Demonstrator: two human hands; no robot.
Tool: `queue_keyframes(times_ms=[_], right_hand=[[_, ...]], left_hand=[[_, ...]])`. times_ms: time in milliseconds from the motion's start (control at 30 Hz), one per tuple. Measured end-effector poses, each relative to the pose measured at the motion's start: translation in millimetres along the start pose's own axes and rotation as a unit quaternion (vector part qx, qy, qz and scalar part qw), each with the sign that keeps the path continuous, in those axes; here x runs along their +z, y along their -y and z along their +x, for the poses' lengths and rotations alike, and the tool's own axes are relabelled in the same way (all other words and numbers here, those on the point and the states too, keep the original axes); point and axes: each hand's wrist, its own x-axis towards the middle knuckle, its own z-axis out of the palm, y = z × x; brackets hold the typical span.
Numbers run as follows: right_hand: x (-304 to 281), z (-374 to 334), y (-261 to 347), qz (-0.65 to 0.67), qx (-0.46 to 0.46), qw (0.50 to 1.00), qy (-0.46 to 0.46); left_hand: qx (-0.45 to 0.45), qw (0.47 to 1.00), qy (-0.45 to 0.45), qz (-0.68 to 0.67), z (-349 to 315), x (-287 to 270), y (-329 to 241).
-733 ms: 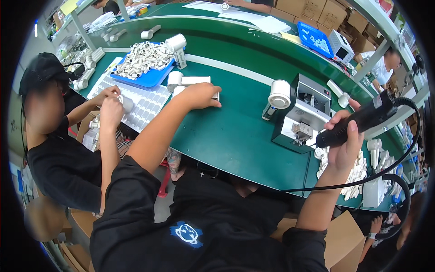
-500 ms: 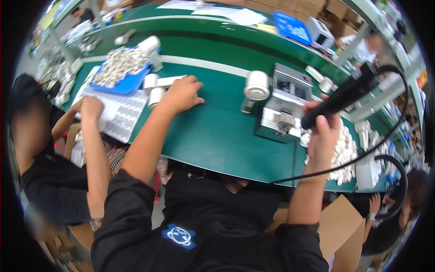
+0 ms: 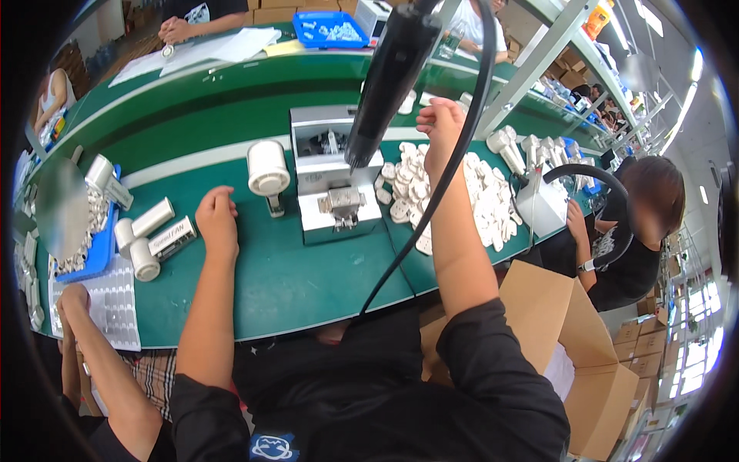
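Note:
My left hand [image 3: 218, 223] lies flat on the green table [image 3: 292, 285], just right of three white cylindrical fan bodies [image 3: 154, 235]. My right hand [image 3: 439, 127] is raised over a heap of white plastic parts [image 3: 477, 200], fingers curled. A black electric screwdriver [image 3: 385, 77] hangs close to the camera just left of that hand, with a small gap between them. Its tip is above a grey metal fixture [image 3: 335, 189], and its black cable [image 3: 431, 200] crosses my right forearm. A white round fan [image 3: 268, 168] stands upright between my hands.
A blue tray [image 3: 96, 246] of small parts and a white grid tray [image 3: 115, 300] lie at the left, where another person's hand [image 3: 73, 300] rests. A person [image 3: 639, 223] sits at the right beside more fans [image 3: 531, 150]. An open cardboard box [image 3: 570, 346] stands near my right side.
My view has swung to the right. My right hand, which gripped the screwdriver, now sits beside it with a gap. My left hand has pulled back from the fan bodies.

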Motion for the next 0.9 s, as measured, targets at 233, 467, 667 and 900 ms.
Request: queue_keyframes(times_ms=[233,467,667,900], right_hand=[[-83.6,169.1,-92.0,-0.628,-0.187,0.665,0.359],[-28.4,169.8,-126.9,-0.684,-0.252,0.678,0.096],[-17.4,152.2,-163.6,-0.687,-0.128,0.693,0.176],[-38.1,151.5,-81.2,-0.596,-0.285,0.736,0.149]], left_hand=[[-0.009,0.999,0.029,-0.027,3.1,13.8,10.1],[0.077,0.989,0.016,0.126,6.7,4.3,19.2],[0.087,0.981,0.007,0.172,3.9,2.1,23.6],[0.054,0.993,0.019,0.107,8.7,7.8,16.6]])
